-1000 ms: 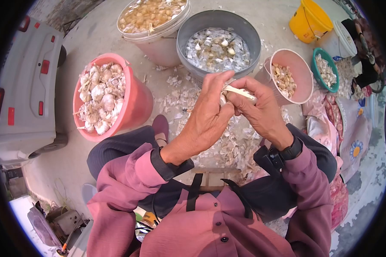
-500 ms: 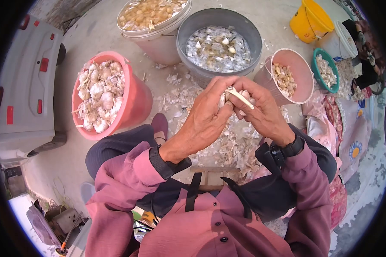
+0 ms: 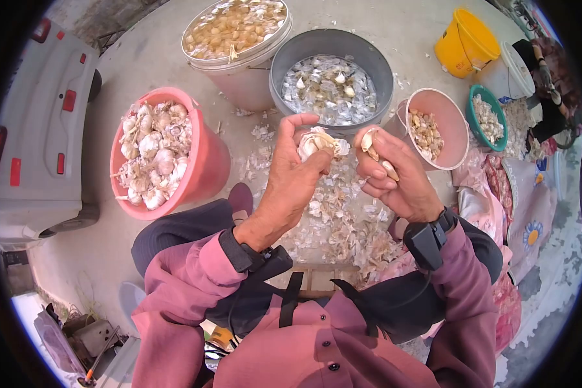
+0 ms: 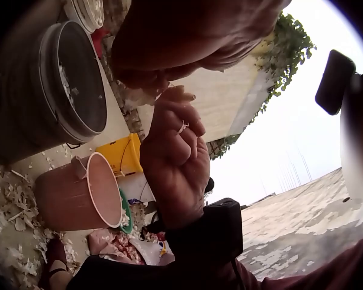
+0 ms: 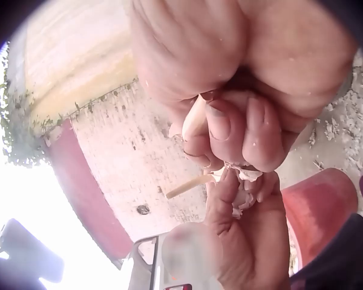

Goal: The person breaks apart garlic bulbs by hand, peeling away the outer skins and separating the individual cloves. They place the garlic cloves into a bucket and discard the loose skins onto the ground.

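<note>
In the head view the left hand (image 3: 284, 181) grips a partly broken garlic bulb (image 3: 315, 143), thumb across its near side. Just to its right, apart from it, the right hand (image 3: 404, 174) holds several loose cloves (image 3: 370, 143) between thumb and curled fingers. The right wrist view shows one pale clove (image 5: 195, 119) at the right fingertips, and a stalk (image 5: 189, 186) sticking out by the left hand (image 5: 248, 235). The left wrist view shows the right hand (image 4: 178, 151) with fingers curled; the bulb is mostly hidden there.
A pink tub (image 3: 204, 161) of bulbs stands left. Ahead are a white bucket (image 3: 239, 84) and a grey tub (image 3: 381, 64). To the right are a pale pink bucket (image 3: 456, 116) of cloves, a green basin (image 3: 477, 129) and a yellow bucket (image 3: 462, 45). Skins (image 3: 343, 220) litter the ground.
The hands, together around the garlic before, have moved apart. The left keeps the bulb, while cloves now show in the right hand.
</note>
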`<control>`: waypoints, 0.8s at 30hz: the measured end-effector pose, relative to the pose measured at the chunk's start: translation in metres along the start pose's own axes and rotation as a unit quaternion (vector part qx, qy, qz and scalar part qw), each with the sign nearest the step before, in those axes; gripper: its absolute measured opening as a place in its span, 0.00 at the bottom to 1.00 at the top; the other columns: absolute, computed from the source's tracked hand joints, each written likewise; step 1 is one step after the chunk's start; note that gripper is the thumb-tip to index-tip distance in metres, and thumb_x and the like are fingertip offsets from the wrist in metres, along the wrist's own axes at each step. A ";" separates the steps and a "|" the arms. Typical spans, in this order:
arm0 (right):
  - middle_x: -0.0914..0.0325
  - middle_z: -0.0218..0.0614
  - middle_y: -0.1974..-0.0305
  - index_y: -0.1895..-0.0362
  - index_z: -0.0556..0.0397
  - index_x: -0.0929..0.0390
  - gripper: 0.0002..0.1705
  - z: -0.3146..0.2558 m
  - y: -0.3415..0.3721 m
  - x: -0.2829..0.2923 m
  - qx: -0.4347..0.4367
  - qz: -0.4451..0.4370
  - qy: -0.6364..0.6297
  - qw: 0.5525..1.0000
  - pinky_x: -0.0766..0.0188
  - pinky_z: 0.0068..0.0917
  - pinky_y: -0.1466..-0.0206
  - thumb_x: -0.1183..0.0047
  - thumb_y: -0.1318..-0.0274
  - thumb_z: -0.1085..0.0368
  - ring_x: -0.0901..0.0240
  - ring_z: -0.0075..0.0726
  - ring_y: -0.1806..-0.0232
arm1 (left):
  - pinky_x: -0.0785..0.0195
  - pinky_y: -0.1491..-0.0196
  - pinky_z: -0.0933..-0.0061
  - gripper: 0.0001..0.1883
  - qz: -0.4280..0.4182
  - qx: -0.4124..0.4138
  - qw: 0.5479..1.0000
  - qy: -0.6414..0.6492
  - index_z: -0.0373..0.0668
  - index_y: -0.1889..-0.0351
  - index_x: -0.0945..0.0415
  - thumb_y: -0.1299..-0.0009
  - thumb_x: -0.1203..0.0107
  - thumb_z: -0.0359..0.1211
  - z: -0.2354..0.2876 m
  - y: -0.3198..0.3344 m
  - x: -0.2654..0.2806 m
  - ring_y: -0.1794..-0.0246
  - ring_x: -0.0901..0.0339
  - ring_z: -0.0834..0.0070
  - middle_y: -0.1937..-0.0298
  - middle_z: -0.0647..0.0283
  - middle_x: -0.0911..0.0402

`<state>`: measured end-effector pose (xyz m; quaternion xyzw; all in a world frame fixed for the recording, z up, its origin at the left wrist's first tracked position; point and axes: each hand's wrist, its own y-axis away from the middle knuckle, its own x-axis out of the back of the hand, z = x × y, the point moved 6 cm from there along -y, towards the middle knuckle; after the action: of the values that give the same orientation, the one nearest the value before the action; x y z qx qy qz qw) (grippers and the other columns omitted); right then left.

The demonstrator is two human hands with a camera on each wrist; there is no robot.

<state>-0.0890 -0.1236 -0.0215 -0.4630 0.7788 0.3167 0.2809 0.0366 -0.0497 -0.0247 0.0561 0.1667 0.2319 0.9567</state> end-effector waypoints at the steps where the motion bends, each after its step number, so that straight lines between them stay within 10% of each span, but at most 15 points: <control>1: 0.38 0.22 0.77 0.50 0.50 0.31 0.12 -0.006 0.000 0.000 0.014 0.022 0.031 0.999 0.52 0.13 0.78 0.60 0.26 0.58 0.52 0.11 0.83 | 0.37 0.64 0.81 0.20 0.030 0.023 0.999 0.025 0.41 0.43 0.31 0.34 0.47 0.22 -0.004 0.000 0.004 0.66 0.31 0.86 0.60 0.69 0.24; 7: 0.37 0.22 0.79 0.53 0.50 0.30 0.12 -0.044 -0.003 -0.013 0.151 0.130 0.173 0.965 0.53 0.13 0.78 0.58 0.26 0.56 0.51 0.11 0.82 | 0.32 0.59 0.79 0.17 -0.015 -0.006 1.000 -0.023 0.40 0.47 0.29 0.34 0.44 0.22 -0.003 0.000 0.004 0.62 0.28 0.84 0.56 0.66 0.23; 10: 0.39 0.20 0.78 0.53 0.51 0.28 0.14 -0.075 0.002 -0.027 0.351 0.188 0.335 0.854 0.55 0.12 0.78 0.56 0.27 0.54 0.51 0.11 0.80 | 0.31 0.59 0.79 0.16 -0.027 -0.034 0.999 -0.018 0.42 0.47 0.27 0.33 0.43 0.24 0.005 0.001 0.003 0.61 0.27 0.84 0.57 0.68 0.24; 14: 0.38 0.20 0.78 0.53 0.51 0.28 0.15 -0.084 -0.011 -0.025 0.337 0.171 0.285 0.881 0.54 0.12 0.78 0.55 0.27 0.53 0.49 0.11 0.79 | 0.32 0.63 0.82 0.14 -0.052 0.031 0.998 0.034 0.43 0.46 0.26 0.29 0.42 0.29 0.002 0.006 0.003 0.64 0.29 0.86 0.58 0.70 0.24; 20: 0.32 0.24 0.76 0.52 0.54 0.28 0.20 -0.103 -0.027 -0.018 0.438 0.195 0.377 0.792 0.46 0.13 0.77 0.49 0.31 0.49 0.40 0.13 0.77 | 0.34 0.67 0.83 0.16 -0.072 0.003 0.997 0.028 0.44 0.42 0.29 0.26 0.44 0.31 0.007 0.009 0.003 0.68 0.31 0.86 0.59 0.70 0.25; 24: 0.31 0.24 0.77 0.49 0.57 0.29 0.27 -0.095 -0.051 0.007 0.270 0.296 0.560 0.725 0.37 0.17 0.73 0.42 0.37 0.47 0.35 0.18 0.75 | 0.34 0.67 0.83 0.17 -0.086 -0.007 0.995 0.057 0.44 0.42 0.33 0.27 0.44 0.29 0.010 0.009 0.001 0.67 0.30 0.87 0.59 0.69 0.24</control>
<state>-0.0596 -0.2179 0.0226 -0.2069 0.9445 -0.1571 -0.2012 0.0370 -0.0418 -0.0142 0.0218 0.2233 0.1523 0.9625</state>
